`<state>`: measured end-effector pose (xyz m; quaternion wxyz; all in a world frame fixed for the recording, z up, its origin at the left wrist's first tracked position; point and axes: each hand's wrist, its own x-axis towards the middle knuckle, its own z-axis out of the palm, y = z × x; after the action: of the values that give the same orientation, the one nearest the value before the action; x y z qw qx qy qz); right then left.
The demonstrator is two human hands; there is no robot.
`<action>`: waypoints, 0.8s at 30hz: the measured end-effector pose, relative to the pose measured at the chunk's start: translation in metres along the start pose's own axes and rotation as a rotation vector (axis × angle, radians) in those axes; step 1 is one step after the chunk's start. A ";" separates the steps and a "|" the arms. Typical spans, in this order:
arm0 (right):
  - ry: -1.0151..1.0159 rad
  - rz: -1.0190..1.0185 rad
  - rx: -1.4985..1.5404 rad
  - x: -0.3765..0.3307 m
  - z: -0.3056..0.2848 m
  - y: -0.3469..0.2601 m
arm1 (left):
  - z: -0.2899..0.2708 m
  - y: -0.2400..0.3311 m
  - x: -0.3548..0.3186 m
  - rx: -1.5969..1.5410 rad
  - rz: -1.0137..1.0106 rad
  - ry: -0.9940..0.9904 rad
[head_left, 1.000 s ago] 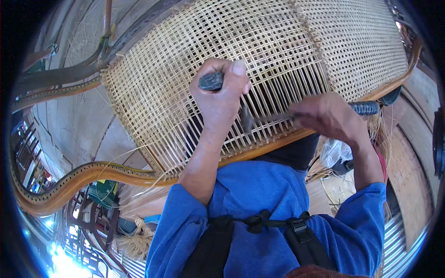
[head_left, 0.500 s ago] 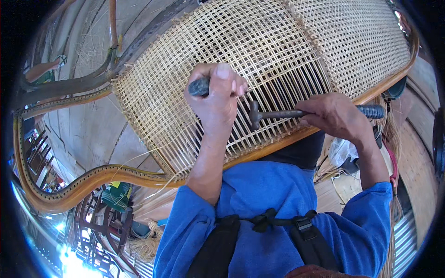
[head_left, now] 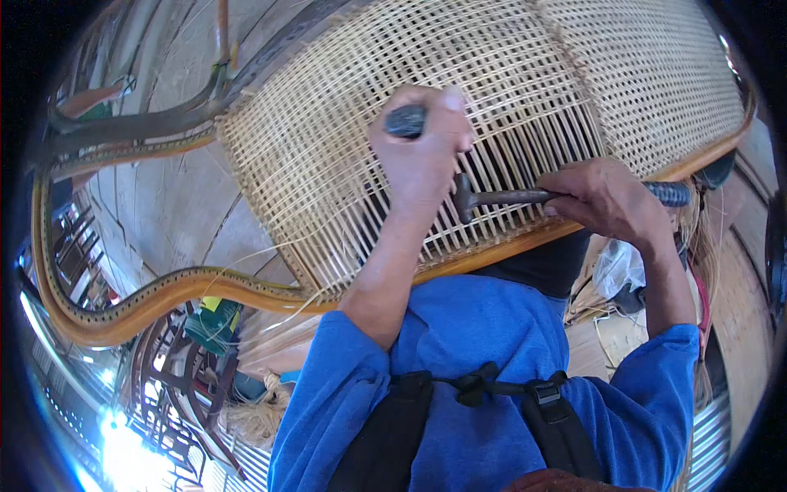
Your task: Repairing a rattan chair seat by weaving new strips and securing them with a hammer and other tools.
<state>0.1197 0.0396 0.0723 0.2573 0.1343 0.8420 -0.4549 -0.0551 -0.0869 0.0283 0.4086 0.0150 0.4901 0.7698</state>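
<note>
A wide woven cane panel (head_left: 328, 148) stretches across at twelve o'clock from the person, tight lattice over most of it, with parallel strands and dark gaps along its near side. Under it, at six, I see a blue shirt (head_left: 484, 328) crossed by black straps. A curved wooden rail (head_left: 156, 299), lined with holes, sweeps out towards nine o'clock.

A hammer (head_left: 516, 198) lies over the strands, its head towards nine and its grip towards three; I can't tell whether the head touches the cane. The right hand (head_left: 602, 197) has its fingers clamped around the hammer's shaft. The left hand (head_left: 422, 152), a little blurred, sits at about eleven from the hammer head, fingers curled tight in a fist.

Over at four o'clock there's a clear plastic bag (head_left: 616, 269). Smallest is the dark handle (head_left: 407, 121) poking from the left fist; its lower part is hidden.
</note>
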 end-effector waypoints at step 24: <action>-0.104 -0.099 -0.147 0.071 0.062 -0.104 | -0.145 0.099 -0.070 -0.055 0.317 0.252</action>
<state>0.0323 -0.0697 0.0770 0.2872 0.0496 0.8640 -0.4104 -0.1303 -0.2581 0.0553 0.2182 -0.0156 0.5077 0.8333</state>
